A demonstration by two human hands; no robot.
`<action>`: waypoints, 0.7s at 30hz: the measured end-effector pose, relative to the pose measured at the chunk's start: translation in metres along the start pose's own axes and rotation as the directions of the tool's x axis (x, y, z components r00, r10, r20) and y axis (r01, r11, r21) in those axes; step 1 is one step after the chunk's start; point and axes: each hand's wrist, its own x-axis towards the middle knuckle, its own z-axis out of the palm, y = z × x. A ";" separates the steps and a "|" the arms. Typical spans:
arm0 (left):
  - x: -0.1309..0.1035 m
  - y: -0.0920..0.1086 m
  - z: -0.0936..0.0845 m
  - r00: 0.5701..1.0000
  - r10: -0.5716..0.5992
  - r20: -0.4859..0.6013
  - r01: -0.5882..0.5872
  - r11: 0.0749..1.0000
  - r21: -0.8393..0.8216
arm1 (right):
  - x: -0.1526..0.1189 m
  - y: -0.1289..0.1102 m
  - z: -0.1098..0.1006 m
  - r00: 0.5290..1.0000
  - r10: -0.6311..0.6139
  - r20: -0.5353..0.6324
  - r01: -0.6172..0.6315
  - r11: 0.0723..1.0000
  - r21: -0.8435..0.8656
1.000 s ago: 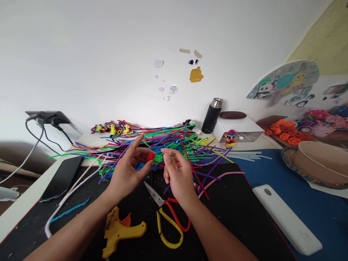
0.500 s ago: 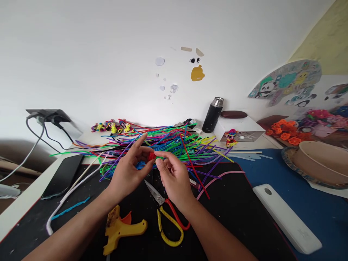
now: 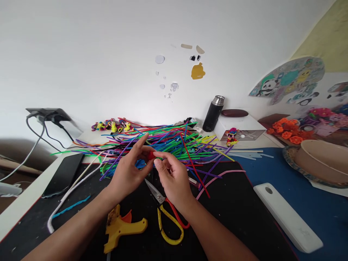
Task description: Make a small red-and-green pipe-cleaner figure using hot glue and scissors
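Between my fingertips is a small red pipe-cleaner piece [image 3: 151, 155], mostly covered by them. My left hand [image 3: 127, 173] pinches it between thumb and bent fingers, with the index finger raised. My right hand [image 3: 175, 177] is closed, its thumb and index finger pressed together at the piece's right side, where a sliver of green shows. Below the hands lie scissors [image 3: 159, 198] with one yellow and one red handle. A yellow glue gun [image 3: 123, 228] rests on the black mat near my left forearm. Behind the hands spreads a heap of coloured pipe cleaners [image 3: 174, 145].
A phone [image 3: 63, 174] and a blue twisted pipe cleaner [image 3: 71, 207] lie at left. Small figures [image 3: 111, 125] stand by the wall. At right are a black flask [image 3: 212, 115], a white box [image 3: 246, 125], a white power bank [image 3: 288, 217] and a bowl [image 3: 323, 159].
My right fingertips have shifted slightly left against the red piece, and less of the green shows. The left hand has barely moved.
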 end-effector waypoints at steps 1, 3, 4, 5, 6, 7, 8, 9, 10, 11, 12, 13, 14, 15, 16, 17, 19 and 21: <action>0.000 -0.001 0.000 1.000 -0.016 -0.002 0.015 1.000 -0.023 | 0.000 -0.001 0.000 1.000 -0.007 -0.013 0.007 1.000 0.009; 0.002 -0.001 0.001 0.998 -0.063 -0.010 0.062 0.994 -0.094 | 0.000 -0.003 0.000 0.999 -0.012 -0.042 0.014 0.999 0.029; 0.003 0.000 0.000 0.996 -0.089 -0.014 0.086 0.987 -0.136 | 0.000 -0.004 -0.001 0.998 -0.011 -0.059 0.013 0.999 0.041; 0.005 0.001 0.000 0.994 -0.111 -0.015 0.106 0.979 -0.176 | 0.001 -0.005 -0.001 0.997 -0.007 -0.077 0.011 0.998 0.054; 0.006 0.002 -0.001 0.992 -0.126 -0.015 0.120 0.970 -0.212 | 0.001 -0.005 -0.002 0.996 -0.002 -0.093 0.008 0.998 0.068; 0.006 0.003 -0.001 0.991 -0.134 -0.013 0.127 0.962 -0.242 | 0.002 -0.006 -0.002 0.994 0.004 -0.107 0.005 0.997 0.080; 0.007 0.005 -0.002 0.991 -0.135 -0.012 0.128 0.956 -0.265 | 0.003 -0.006 -0.002 0.993 0.007 -0.114 0.003 0.996 0.090; 0.007 0.006 -0.002 0.991 -0.133 -0.011 0.125 0.951 -0.284 | 0.004 -0.006 -0.003 0.993 0.010 -0.118 0.001 0.995 0.095; 0.007 0.007 -0.002 0.992 -0.130 -0.009 0.121 0.946 -0.301 | 0.004 -0.006 -0.003 0.993 0.012 -0.118 -0.001 0.995 0.096; 0.007 0.008 -0.002 0.992 -0.128 -0.010 0.119 0.940 -0.319 | 0.005 -0.006 -0.003 0.993 0.016 -0.116 -0.005 0.996 0.094; 0.007 0.008 -0.002 0.991 -0.131 -0.015 0.118 0.934 -0.336 | 0.005 -0.006 -0.003 0.993 0.018 -0.114 -0.008 0.996 0.090; 0.006 0.008 -0.002 0.991 -0.135 -0.021 0.119 0.928 -0.352 | 0.005 -0.006 -0.002 0.993 0.020 -0.112 -0.010 0.996 0.083; 0.005 0.008 -0.002 0.990 -0.141 -0.027 0.122 0.925 -0.361 | 0.004 -0.006 -0.002 0.994 0.022 -0.109 -0.013 0.997 0.076; 0.005 0.007 -0.002 0.988 -0.148 -0.034 0.126 0.923 -0.363 | 0.004 -0.006 -0.002 0.994 0.023 -0.106 -0.016 0.998 0.068; 0.004 0.007 -0.003 0.987 -0.154 -0.041 0.129 0.925 -0.358 | 0.003 -0.006 -0.002 0.995 0.024 -0.101 -0.018 0.998 0.061; 0.004 0.007 -0.003 0.986 -0.159 -0.045 0.133 0.928 -0.348 | 0.003 -0.006 -0.002 0.995 0.024 -0.095 -0.019 0.998 0.054; 0.004 0.006 -0.003 0.985 -0.166 -0.044 0.142 0.932 -0.332 | 0.002 -0.006 -0.003 0.996 0.015 -0.085 -0.012 0.999 0.039; 0.003 0.007 -0.003 0.985 -0.169 -0.043 0.145 0.930 -0.337 | 0.002 -0.005 -0.003 0.997 -0.006 -0.074 0.008 1.000 0.024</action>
